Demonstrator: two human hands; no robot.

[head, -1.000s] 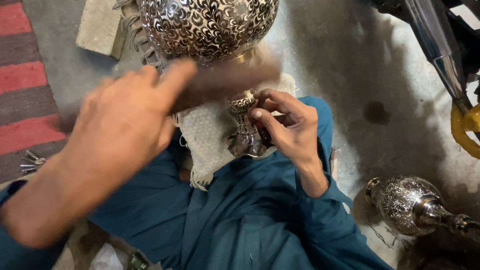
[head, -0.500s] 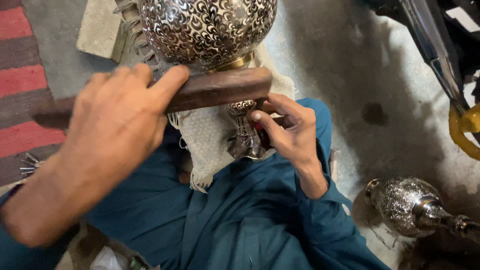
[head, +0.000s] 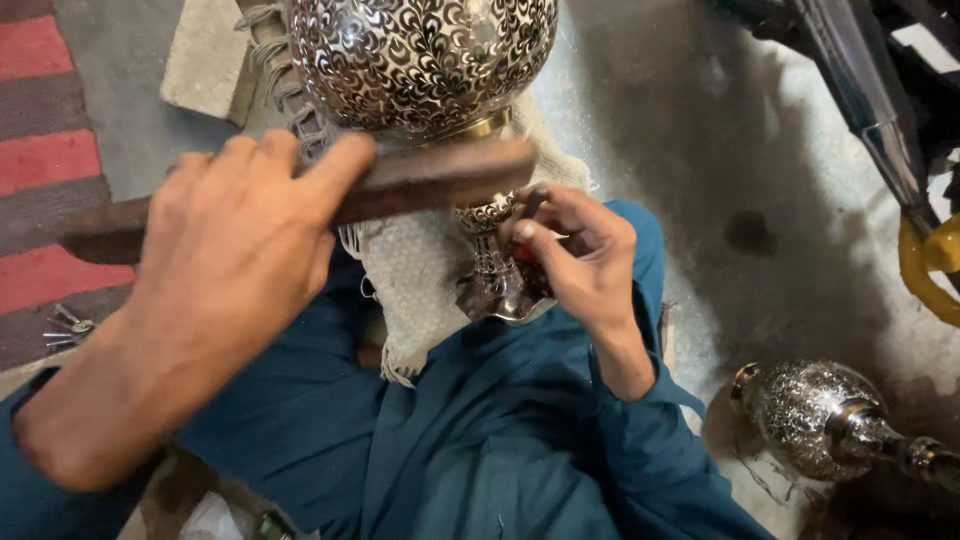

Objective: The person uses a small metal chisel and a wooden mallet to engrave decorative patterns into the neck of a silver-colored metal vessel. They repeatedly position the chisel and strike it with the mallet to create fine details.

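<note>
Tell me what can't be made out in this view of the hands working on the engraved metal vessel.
- Head view: the small tool in the right hand is mostly covered by its fingers; its tip and kind cannot be told.
- The top of the engraved vessel is cut off by the upper edge.
- The wooden bar in the left hand is motion-blurred.
- The small metal pieces on the striped rug are too small to identify.

Grey concrete floor (head: 700, 120), striped rug (head: 40, 170), engraved metal vessel (head: 810, 415), possibly keys (head: 65, 325)

Engraved vase (head: 425, 60) on cloth (head: 420, 275) over lap; second vase (head: 815, 415) on floor, right.
</note>
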